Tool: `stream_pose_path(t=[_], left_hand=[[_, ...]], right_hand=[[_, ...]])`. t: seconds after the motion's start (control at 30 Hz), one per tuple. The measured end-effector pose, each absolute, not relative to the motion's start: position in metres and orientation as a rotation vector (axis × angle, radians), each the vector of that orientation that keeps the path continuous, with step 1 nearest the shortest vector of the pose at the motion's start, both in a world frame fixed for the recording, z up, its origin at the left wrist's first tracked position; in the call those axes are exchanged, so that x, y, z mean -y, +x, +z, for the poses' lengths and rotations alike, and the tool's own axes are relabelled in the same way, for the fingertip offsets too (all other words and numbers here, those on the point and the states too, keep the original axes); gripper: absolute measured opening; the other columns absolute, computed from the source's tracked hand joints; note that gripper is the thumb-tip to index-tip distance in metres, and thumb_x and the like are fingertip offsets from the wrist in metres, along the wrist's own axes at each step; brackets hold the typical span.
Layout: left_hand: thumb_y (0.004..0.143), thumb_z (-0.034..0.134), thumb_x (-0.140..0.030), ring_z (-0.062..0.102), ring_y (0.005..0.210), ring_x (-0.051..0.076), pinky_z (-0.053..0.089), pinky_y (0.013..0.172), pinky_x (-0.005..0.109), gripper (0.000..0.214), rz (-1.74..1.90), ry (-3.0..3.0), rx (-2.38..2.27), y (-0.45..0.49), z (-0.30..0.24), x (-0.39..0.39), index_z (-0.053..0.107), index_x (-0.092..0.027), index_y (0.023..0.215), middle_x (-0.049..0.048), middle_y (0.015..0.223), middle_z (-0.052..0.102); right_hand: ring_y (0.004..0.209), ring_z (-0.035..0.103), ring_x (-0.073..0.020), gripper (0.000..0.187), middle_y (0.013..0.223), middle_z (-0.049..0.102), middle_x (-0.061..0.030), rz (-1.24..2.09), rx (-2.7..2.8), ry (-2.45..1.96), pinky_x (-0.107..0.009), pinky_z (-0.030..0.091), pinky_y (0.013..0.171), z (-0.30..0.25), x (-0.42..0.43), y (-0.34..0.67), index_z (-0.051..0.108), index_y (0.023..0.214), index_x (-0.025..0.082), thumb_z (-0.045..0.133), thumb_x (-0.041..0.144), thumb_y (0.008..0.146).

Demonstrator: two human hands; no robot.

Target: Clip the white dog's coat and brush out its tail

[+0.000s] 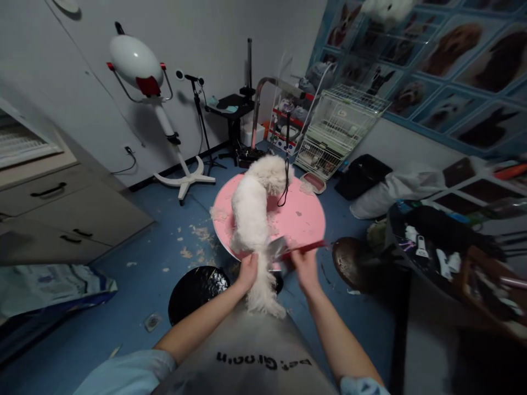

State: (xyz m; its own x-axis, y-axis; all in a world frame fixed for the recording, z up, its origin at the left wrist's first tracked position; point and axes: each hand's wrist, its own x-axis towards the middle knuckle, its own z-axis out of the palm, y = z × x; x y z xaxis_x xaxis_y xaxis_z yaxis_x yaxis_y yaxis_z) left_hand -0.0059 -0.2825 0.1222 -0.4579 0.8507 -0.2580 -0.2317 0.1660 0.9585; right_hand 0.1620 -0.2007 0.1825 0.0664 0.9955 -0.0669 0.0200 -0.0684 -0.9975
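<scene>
A white, curly-coated dog [251, 211] stands on a round pink grooming table [304, 219], its rear towards me and its head turned to the right. Its long fluffy tail [263, 293] hangs over my grey apron [255, 340]. My left hand [248, 271] is closed on the tail near its base. In my right hand [305, 269] is a red-handled slicker brush [279, 248], blurred, its flat grey head beside the tail's right side. Whether the bristles touch the hair I cannot tell.
A black leash [287, 164] hangs from the table's curved metal arm [259, 93]. Black stool [197, 291] and brown stool [349, 266] flank me. Cut hair [201, 236] litters the blue floor. At right, a dark table [415, 230] carries tools. Cages [340, 129] and a stand dryer [135, 63] stand behind.
</scene>
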Motion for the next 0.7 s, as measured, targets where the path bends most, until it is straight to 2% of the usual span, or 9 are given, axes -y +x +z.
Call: stream_pose_path(t=[0.1,0.23,0.37,0.47,0.53,0.6,0.7], left_hand=[[0.068,0.051,-0.066,0.034,0.051,0.01,0.028,0.049,0.023,0.051,1.461,0.626,-1.5,-0.004,0.128,0.277,0.044,-0.018,0.054,-0.0027,0.05,0.04],[0.066,0.051,-0.069,0.035,0.051,0.01,0.028,0.049,0.023,0.053,1.445,0.596,-1.444,-0.001,0.133,0.272,0.046,-0.017,0.055,-0.0022,0.051,0.041],[0.064,0.053,-0.068,0.034,0.051,0.01,0.028,0.048,0.023,0.052,1.424,0.521,-1.404,-0.002,0.132,0.271,0.046,-0.017,0.056,-0.0024,0.052,0.041],[0.064,0.055,-0.068,0.033,0.05,0.009,0.026,0.047,0.022,0.052,1.415,0.482,-1.412,-0.002,0.131,0.271,0.044,-0.017,0.056,-0.0035,0.05,0.038],[0.064,0.055,-0.067,0.033,0.051,0.009,0.026,0.047,0.022,0.052,1.435,0.483,-1.397,-0.002,0.131,0.27,0.044,-0.017,0.056,-0.0035,0.051,0.039],[0.066,0.055,-0.066,0.033,0.051,0.008,0.027,0.047,0.021,0.051,1.442,0.486,-1.389,-0.001,0.131,0.269,0.044,-0.017,0.057,-0.0036,0.052,0.039],[0.068,0.055,-0.065,0.031,0.05,0.008,0.026,0.047,0.021,0.051,1.432,0.486,-1.375,0.0,0.13,0.268,0.043,-0.017,0.057,-0.0041,0.051,0.038]], right_hand=[[0.056,0.057,-0.0166,0.037,0.06,0.061,0.0001,1.319,1.227,-1.351,-0.028,0.047,0.054,0.175,0.208,0.149,0.054,0.076,0.017,0.068,0.05,0.064],[0.064,0.06,-0.0155,0.038,0.072,0.065,-0.0004,1.239,1.162,-1.302,-0.027,0.048,0.06,0.172,0.211,0.144,0.053,0.087,0.018,0.065,0.049,0.067],[0.057,0.059,-0.0154,0.039,0.064,0.064,-0.0008,1.378,1.15,-1.322,-0.027,0.048,0.057,0.178,0.204,0.153,0.054,0.076,0.018,0.069,0.051,0.062],[0.063,0.061,-0.0151,0.038,0.07,0.066,-0.0003,1.254,1.079,-1.296,-0.027,0.049,0.061,0.183,0.201,0.157,0.054,0.08,0.019,0.066,0.052,0.065],[0.065,0.063,-0.0163,0.039,0.073,0.067,-0.0013,1.301,1.135,-1.259,-0.028,0.05,0.061,0.185,0.202,0.157,0.056,0.081,0.019,0.071,0.049,0.062],[0.059,0.062,-0.0169,0.039,0.066,0.066,-0.0014,1.369,1.185,-1.277,-0.028,0.049,0.056,0.187,0.203,0.157,0.056,0.076,0.018,0.074,0.048,0.059],[0.06,0.061,-0.0156,0.036,0.067,0.065,-0.0002,1.264,1.128,-1.304,-0.027,0.048,0.057,0.191,0.203,0.16,0.054,0.079,0.02,0.068,0.05,0.066]])
